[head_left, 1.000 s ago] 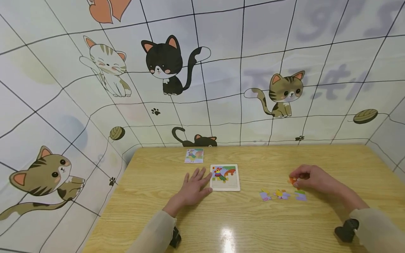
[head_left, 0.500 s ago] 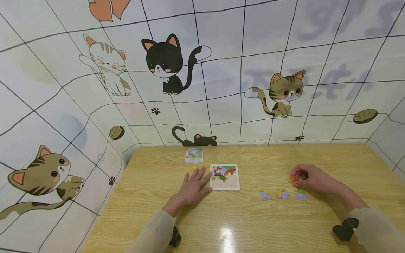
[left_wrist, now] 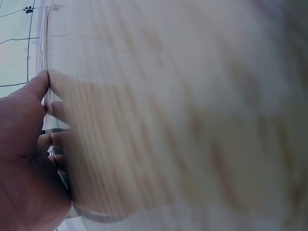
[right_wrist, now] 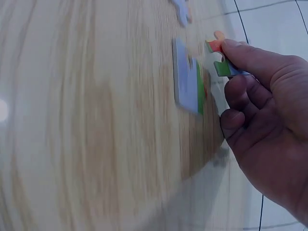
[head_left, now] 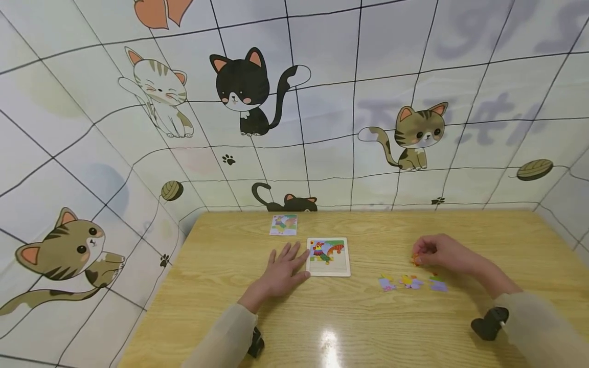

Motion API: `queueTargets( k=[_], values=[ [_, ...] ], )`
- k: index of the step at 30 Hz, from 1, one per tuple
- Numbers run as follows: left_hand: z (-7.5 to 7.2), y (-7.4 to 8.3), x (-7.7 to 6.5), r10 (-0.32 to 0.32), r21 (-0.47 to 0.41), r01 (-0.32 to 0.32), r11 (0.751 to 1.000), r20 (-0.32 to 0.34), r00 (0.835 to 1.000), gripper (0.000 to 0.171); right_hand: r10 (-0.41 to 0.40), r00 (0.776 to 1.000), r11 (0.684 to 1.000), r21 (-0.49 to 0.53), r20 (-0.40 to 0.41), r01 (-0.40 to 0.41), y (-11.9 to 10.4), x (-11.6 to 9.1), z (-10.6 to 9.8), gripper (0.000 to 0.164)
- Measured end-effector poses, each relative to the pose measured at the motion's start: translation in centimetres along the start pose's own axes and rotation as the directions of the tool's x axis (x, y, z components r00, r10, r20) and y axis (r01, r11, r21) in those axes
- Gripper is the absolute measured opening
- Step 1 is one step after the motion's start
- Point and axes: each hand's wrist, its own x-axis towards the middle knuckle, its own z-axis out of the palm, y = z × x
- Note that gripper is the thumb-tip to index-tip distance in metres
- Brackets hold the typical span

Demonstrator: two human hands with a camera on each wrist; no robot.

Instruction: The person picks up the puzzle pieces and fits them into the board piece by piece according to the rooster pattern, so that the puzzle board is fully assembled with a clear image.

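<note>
A jigsaw piece [right_wrist: 222, 67] with orange, green and purple on it is pinched between the thumb and fingers of my right hand [head_left: 448, 254]. Just in front of that hand several loose jigsaw pieces [head_left: 411, 281] lie in a row, one of them a purple and green piece [right_wrist: 186, 77] in the right wrist view. My left hand [head_left: 281, 273] rests flat with spread fingers, its thumb and fingertips at the left edge of the puzzle tray [head_left: 347, 258]. Inside the tray a partly assembled rooster picture [head_left: 326, 249] fills the upper and left area.
A small rooster picture card [head_left: 283, 225] lies near the back of the wooden table [head_left: 368, 327], behind the left hand. A cat-patterned wall covering [head_left: 322, 112] rises along the table's back edge. Black cameras [head_left: 490, 323] are strapped at both wrists.
My right hand has lifted the orange jigsaw piece from behind the row and shifted slightly left with it. The left hand stays in place beside the tray.
</note>
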Motion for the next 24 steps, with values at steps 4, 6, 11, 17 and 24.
queueTargets(
  k=[4,6,11,17,24],
  values=[
    [-0.1,0.2,0.0,-0.003,-0.002,0.003,1.000,0.002,1.000,0.062,0.000,0.999,0.999,0.038,-0.042,0.002,-0.9,1.5,1.2,0.011],
    [-0.2,0.2,0.0,-0.007,-0.005,0.007,1.000,0.007,1.000,0.062,-0.004,0.999,0.998,0.056,-0.053,0.007,-1.5,2.4,2.0,0.012],
    [-0.3,0.3,-0.1,-0.002,-0.016,0.002,1.000,0.002,1.000,0.062,-0.032,0.997,0.997,0.065,-0.066,0.036,-3.7,4.5,4.0,0.012],
    [-0.1,0.1,0.0,-0.010,-0.011,0.010,1.000,0.007,1.000,0.062,-0.028,0.998,0.993,0.111,-0.064,0.035,-5.7,6.6,6.2,0.012],
    [-0.2,0.2,-0.1,-0.014,-0.025,0.014,1.000,0.008,1.000,0.062,-0.041,0.999,0.979,0.196,-0.031,0.046,-6.8,8.6,8.8,0.011]
  ],
)
